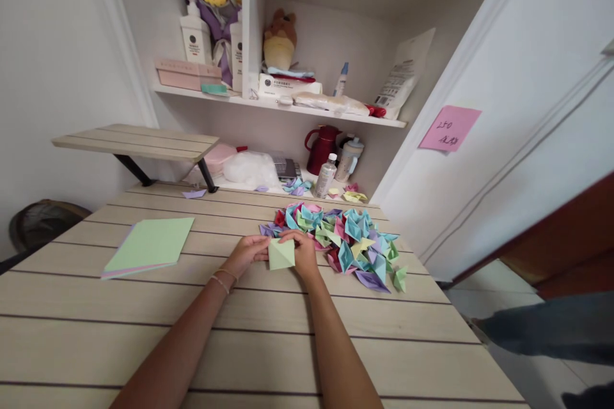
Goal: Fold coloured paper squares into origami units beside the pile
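Between my two hands is a folded piece of pale green paper (281, 255), roughly square with a crease across it. My left hand (247, 254) pinches its left edge, fingers closed. On the other side, my right hand (301, 250) grips the top and right edge with bent fingers. Just past my right hand lies a heap of folded paper boats (352, 230) in blue, green, pink, purple, red and yellow. A stack of paper sheets (153, 243), green on top, rests on the table to the left.
The slatted wooden table (259, 339) carries a small raised shelf (139, 140) at the back left. Behind stand a clear bottle (326, 176), a red jug (322, 150) and a light blue cup (350, 160). A pink note (449, 128) hangs on the right wall.
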`<state>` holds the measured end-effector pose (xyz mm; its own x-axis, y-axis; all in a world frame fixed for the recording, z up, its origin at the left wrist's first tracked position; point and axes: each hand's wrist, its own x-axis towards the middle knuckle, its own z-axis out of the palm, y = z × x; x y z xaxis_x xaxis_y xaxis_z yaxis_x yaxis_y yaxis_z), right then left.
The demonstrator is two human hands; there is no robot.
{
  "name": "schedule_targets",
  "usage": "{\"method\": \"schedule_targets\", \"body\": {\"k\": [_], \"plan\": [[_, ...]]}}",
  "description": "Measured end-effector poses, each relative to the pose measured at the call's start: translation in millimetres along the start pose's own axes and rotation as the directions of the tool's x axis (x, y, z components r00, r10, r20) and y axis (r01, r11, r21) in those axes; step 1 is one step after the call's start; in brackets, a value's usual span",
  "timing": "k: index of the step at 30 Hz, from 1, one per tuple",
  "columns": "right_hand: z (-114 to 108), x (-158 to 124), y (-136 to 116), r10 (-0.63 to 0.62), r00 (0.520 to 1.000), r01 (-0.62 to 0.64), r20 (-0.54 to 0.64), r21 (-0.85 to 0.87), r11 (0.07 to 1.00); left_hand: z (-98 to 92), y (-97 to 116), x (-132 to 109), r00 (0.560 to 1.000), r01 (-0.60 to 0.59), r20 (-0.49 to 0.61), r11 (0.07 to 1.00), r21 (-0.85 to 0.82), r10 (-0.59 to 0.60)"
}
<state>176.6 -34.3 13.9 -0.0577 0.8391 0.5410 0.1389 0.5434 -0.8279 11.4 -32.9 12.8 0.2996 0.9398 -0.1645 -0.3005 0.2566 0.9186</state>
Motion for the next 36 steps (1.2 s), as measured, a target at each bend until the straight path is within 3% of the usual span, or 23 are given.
{"method": "schedule_targets", "body": {"k": [8,19,22,27,30,33,36], "plan": [[2,-1,3,-0.047,0.997,0.045,-0.064,-0.035,0.998,4.1,-2,2,0.999,-0.037,-0.032,0.999,-0.010,0.036],[-1,0,7,0.030,1.000,-0.030,-0.002,0.031,0.999,3.1,-2,-2,0.995,-0.066,-0.075,0.996,0.065,0.071],[-1,-1,10,0.116,0.992,-0.124,0.056,0.147,0.981,2.0,-1,-2,0.992,-0.096,-0.076,0.992,0.084,0.102],[-5,-4,10,0.260,0.930,-0.333,0.261,0.293,0.896,-0.5,0,2,0.961,-0.208,-0.152,0.966,0.154,0.231],[-6,-4,7,0.243,0.945,-0.301,0.218,0.291,0.908,0.3,1,2,0.954,-0.226,-0.164,0.963,0.149,0.250],[-6,-2,3,0.221,0.959,-0.262,0.180,0.258,0.930,1.9,1,0,0.971,-0.169,-0.149,0.977,0.129,0.187],[-6,-1,-1,0.261,0.954,-0.294,0.149,0.280,0.914,2.7,1,-2,0.977,-0.141,-0.136,0.979,0.150,0.162]]}}
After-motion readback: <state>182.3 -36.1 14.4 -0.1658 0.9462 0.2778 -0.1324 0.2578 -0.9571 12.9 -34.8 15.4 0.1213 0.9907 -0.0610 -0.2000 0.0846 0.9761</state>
